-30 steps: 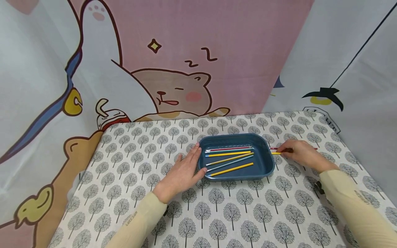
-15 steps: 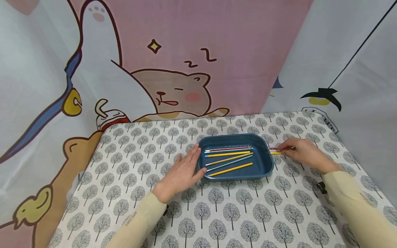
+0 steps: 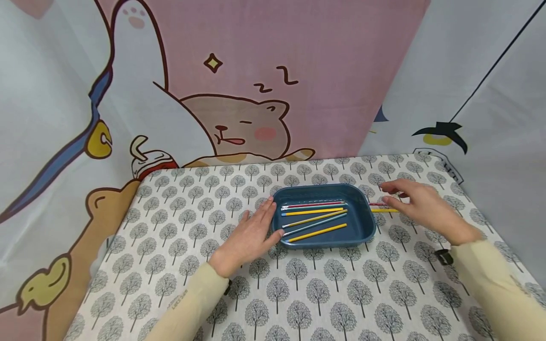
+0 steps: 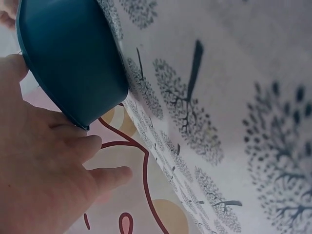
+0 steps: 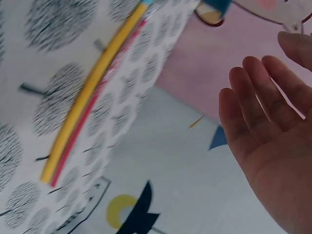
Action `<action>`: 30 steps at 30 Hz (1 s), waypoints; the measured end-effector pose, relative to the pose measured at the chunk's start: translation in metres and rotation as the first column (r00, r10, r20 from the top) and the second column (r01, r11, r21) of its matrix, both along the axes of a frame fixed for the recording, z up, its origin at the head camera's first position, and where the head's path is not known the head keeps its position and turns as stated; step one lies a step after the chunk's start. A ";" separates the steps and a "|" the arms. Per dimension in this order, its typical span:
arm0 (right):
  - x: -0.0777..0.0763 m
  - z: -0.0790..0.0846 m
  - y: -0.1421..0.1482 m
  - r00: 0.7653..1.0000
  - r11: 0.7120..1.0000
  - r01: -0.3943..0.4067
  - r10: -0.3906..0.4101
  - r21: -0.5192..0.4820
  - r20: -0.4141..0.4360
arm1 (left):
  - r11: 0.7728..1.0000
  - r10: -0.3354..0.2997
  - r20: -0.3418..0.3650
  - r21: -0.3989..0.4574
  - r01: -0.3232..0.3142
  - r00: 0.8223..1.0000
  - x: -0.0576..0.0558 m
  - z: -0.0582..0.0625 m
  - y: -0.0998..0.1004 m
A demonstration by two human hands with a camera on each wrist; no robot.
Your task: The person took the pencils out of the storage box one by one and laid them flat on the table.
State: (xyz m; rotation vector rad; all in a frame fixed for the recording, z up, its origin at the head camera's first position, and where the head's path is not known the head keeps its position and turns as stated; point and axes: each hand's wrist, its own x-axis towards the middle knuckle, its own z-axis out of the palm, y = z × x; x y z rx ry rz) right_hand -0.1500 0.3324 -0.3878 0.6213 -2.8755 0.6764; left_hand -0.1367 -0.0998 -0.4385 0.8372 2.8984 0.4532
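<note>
A dark blue plastic tray point(image 3: 362, 227) holds several thin pencils, yellow, teal and red, lying roughly lengthwise; one is a yellow pencil point(image 3: 317, 233) near the front wall. My left hand point(image 3: 245, 244) rests with extended fingers on the tray's left end, thumb at the front corner; the left wrist view shows its fingers along the tray rim point(image 4: 53, 100). Outside the right end lie a yellow pencil point(image 5: 95, 83) and a thin red stick point(image 5: 84, 119), side by side on the cloth. Above them my right hand point(image 3: 426, 208) is raised, fingers loose and holding nothing.
A white cloth point(image 3: 315, 289) printed with grey trees covers the table. Curtains with cartoon animals point(image 3: 251, 128) hang behind it and at both sides. Each wrist wears a dark band, such as the right wristband point(image 3: 444, 257).
My right hand was pinching at the red stick and yellow pencil beside the tray; the red stick shifted left. The hand has since let go and lifted away. My left hand stays put.
</note>
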 end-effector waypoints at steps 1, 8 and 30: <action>0.001 0.003 -0.004 1.000 1.000 -0.004 0.004 0.000 -0.007 | 1.000 0.001 -0.003 -0.002 -0.001 1.000 0.000 0.000 0.000; 0.006 0.022 -0.033 0.999 0.999 -0.010 0.009 -0.038 -0.035 | 1.000 0.009 -0.011 0.016 -0.008 1.000 -0.002 -0.003 0.000; -0.015 0.028 -0.113 0.964 0.963 -0.258 0.262 -0.076 0.038 | 1.000 0.002 -0.026 -0.006 -0.002 1.000 -0.001 -0.003 0.002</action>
